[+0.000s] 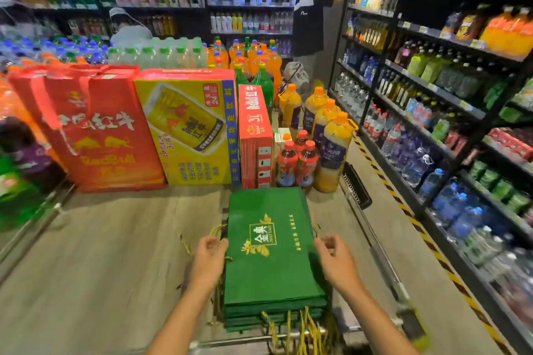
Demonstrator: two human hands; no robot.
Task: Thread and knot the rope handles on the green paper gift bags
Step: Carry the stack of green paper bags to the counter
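Seemingly well into the job, the person has a stack of flat green paper gift bags (274,253) lying in front of them on what looks like a metal cart frame (377,256), near the drink cartons on the shop floor. At the near end of the stack, yellow rope handles (288,326) hang out from several bags, which suggests those lower ones are already threaded, though the knots themselves cannot be made out. More rope (216,229) peeks out at the far left edge of the top bag.

The left hand (209,256) rests against the left edge of the top bag with its fingers curled there; it may be pinching the edge or the cord, but I cannot tell which, or whether it holds anything. The right hand (336,259) sits at the right edge, fingers bent, and its grip is equally unclear.

My judgement: the top bag is the one in hand, and how many remain unthreaded is not visible.
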